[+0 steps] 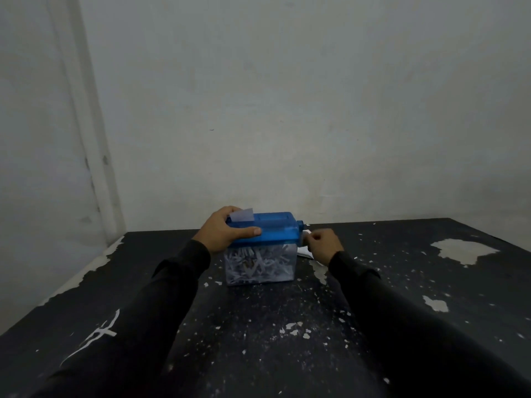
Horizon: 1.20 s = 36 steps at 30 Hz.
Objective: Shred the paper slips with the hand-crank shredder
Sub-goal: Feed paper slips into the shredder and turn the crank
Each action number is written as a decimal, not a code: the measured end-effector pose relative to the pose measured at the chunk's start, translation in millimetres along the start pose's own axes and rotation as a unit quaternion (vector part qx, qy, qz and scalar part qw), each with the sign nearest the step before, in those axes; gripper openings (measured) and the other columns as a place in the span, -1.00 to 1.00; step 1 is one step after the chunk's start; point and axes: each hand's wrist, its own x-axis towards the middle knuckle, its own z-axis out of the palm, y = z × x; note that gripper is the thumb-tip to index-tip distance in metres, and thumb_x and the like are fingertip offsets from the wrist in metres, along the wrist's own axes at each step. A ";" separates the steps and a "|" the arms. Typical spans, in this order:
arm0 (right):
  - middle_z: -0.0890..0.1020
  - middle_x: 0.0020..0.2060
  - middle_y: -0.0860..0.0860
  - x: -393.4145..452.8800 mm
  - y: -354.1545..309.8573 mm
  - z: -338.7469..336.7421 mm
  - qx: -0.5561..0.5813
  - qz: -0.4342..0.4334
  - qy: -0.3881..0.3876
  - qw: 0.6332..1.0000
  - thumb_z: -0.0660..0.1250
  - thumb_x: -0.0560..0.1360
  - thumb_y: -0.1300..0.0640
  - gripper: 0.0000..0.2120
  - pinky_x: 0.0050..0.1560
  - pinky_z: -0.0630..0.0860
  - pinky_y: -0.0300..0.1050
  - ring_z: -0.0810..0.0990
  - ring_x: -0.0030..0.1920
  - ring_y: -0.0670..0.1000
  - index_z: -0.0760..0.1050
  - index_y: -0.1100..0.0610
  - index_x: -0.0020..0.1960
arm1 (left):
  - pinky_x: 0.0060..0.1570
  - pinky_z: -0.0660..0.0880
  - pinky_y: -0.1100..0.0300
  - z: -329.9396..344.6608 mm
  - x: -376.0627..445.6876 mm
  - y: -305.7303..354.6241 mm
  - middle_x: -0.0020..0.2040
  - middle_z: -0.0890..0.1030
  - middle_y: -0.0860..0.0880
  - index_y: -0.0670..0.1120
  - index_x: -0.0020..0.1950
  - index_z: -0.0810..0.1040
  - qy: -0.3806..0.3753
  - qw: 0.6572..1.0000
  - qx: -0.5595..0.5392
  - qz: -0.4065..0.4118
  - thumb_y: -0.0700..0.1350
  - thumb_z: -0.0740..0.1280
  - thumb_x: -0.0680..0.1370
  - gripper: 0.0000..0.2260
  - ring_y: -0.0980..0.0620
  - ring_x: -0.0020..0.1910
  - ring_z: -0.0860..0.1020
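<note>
The shredder [273, 229] has a blue lid and a clear bin [260, 267] packed with white paper strips. It stands near the far edge of the table. A pale paper slip [242, 216] sticks up from the slot at the lid's left end. My left hand [227, 231] grips the lid's left side, thumb along the front edge. My right hand [323, 244] is curled at the shredder's right side, by the blue crank hub [300, 224]; the crank handle is hidden in its fingers. More white slips [304, 251] lie on the table under that hand.
The black table [258, 326] has chipped paint and white specks all over, with a large bare patch [464, 249] at the far right. A pale wall rises right behind the shredder, and a wall corner stands on the left.
</note>
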 end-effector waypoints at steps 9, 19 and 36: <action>0.32 -0.40 0.03 -51.6 -25.5 -18.4 0.187 -0.130 0.060 0.972 0.18 0.65 0.24 -0.69 -0.45 0.24 -0.25 0.26 -0.41 -0.10 0.44 0.31 -0.24 | -0.17 0.58 0.27 -2.7 1.0 3.1 0.08 0.65 -0.05 -0.05 0.17 0.59 -0.017 1.000 0.021 -0.005 0.11 0.63 0.31 -0.47 -0.01 0.01 0.65; 0.62 -0.19 0.22 22.1 -64.9 -35.3 0.182 -0.082 0.060 0.978 0.40 0.58 -0.07 -0.73 -0.47 0.41 -0.20 0.39 -0.43 0.00 0.48 0.14 -0.02 | -0.15 0.58 0.32 -1.9 0.3 2.6 0.13 0.64 -0.04 -0.05 0.16 0.59 -0.004 1.000 -0.005 -0.003 0.17 0.66 0.20 -0.38 0.01 0.03 0.65; 0.51 -0.48 0.04 -9.0 23.3 -9.4 0.036 -0.024 0.062 0.997 0.38 0.59 -0.03 -0.53 -0.34 0.38 -0.26 0.37 -0.50 -0.13 0.51 0.26 -0.38 | -0.06 0.62 0.24 -1.4 -1.4 1.5 0.16 0.62 -0.04 -0.03 0.14 0.60 -0.009 1.000 -0.025 -0.002 0.26 0.63 0.11 -0.30 0.01 0.05 0.66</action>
